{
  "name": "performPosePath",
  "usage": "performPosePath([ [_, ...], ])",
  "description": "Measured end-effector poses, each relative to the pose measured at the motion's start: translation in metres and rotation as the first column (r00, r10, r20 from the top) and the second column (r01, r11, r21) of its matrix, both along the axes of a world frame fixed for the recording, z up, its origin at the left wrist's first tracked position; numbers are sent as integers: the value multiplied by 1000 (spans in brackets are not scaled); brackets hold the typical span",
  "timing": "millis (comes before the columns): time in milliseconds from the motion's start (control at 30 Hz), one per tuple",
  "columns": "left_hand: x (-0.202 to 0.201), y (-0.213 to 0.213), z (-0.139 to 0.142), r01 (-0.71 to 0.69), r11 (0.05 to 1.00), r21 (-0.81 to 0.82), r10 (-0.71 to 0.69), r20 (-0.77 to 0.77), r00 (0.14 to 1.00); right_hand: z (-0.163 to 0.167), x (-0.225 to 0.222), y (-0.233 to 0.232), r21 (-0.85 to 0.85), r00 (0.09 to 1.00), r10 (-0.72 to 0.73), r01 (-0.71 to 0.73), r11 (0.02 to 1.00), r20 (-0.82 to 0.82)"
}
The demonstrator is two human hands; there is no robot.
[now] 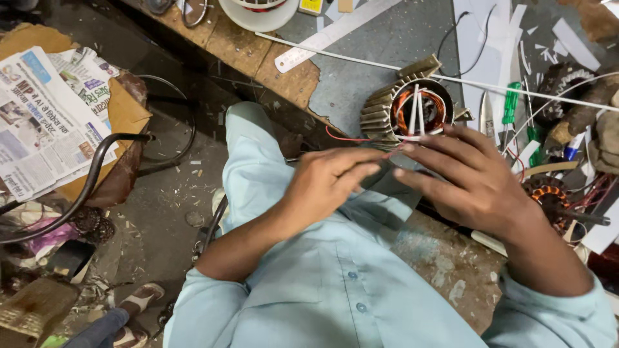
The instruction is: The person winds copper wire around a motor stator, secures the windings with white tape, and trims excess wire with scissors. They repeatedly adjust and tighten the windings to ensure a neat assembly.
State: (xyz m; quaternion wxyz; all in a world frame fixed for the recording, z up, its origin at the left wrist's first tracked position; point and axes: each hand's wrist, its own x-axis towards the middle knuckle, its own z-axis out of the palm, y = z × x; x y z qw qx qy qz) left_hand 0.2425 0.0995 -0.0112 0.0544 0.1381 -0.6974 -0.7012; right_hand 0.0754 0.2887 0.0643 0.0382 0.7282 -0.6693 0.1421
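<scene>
Stator position: the motor stator lies on its side on the grey workbench, just beyond your fingertips, bore facing you.
Left hand: your left hand has thumb and forefinger pinched on a thin red wire that runs toward the stator.
Right hand: your right hand is spread, fingers extended; the tips touch the stator's near rim, gripping nothing that can be seen.
Stator build: stacked ribbed metal laminations, dull bronze; copper windings inside; white insulation strips standing out of the slots.
Bench surroundings: green-handled screwdriver just right of the stator; white paper offcuts scattered; folded newspaper well apart on your left.
</scene>
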Motion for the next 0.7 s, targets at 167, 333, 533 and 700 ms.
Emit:
performPosePath([
  [167, -22, 12, -21, 29, 874, 486, -31, -4, 1000, -18, -15, -27, 50, 989, -54, 48, 998, 140],
  [333, -21, 8, -38, -426, 803, -417, 219, -458, 861, -4, -29, -33, 26, 984, -176, 177, 984, -37],
  [533, -24, 17, -40, -401, 650, -645, 176, -385, 906, 15, -31, -27, 17, 954, -219, 227, 974, -203],
  [700, -26, 22, -41, -395, 601, -695, 131, -402, 906, 10, -21, -29, -11, 944, -258, 261, 965, -206],
])
